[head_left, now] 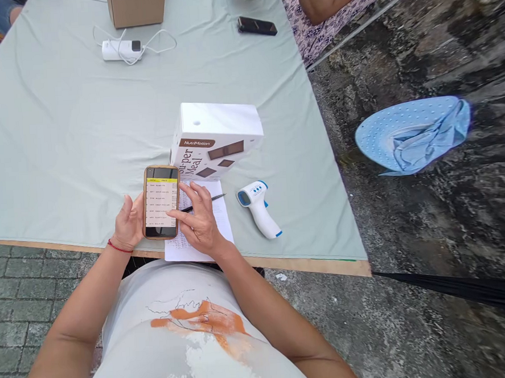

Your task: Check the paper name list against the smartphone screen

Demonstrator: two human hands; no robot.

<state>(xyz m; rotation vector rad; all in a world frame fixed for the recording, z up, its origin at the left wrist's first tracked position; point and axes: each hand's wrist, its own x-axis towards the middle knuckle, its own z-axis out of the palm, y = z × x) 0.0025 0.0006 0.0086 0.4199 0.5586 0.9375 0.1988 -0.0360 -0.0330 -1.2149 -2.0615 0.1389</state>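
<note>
One phone (161,200) in the left hand (128,222), the right hand (201,229) at its screen

Nearest is the wearer's pale shirt (180,341), with an orange print across it. Just beyond it, by the near edge of the table (61,138), the left hand grips the phone along its left side, a red band (119,247) around that wrist. The phone is upright to the wearer, in a tan case, and its screen shows rows of small text under a yellow strip.

The right hand is half curled, one fingertip over the lower part of the screen; whether it touches, I cannot tell. A dark pen (217,197) runs past this hand's fingers, its tip pointing right; whether they grip it or it lies loose, I cannot tell. Printed paper (181,250) lies under the right hand, partly over the table's edge.

Right of the paper, a white-and-blue thermometer (260,208) rests on the cloth. A white box (219,137) marked NutriMotion stands just beyond the phone. To the right, off the table, a blue hat (411,133) lies on rough stone (471,198).

Farther off are a white device (119,50) with a loose cable, a black case (257,26), a carton (136,8) and, at the right, another person's bent arm (315,0).
</note>
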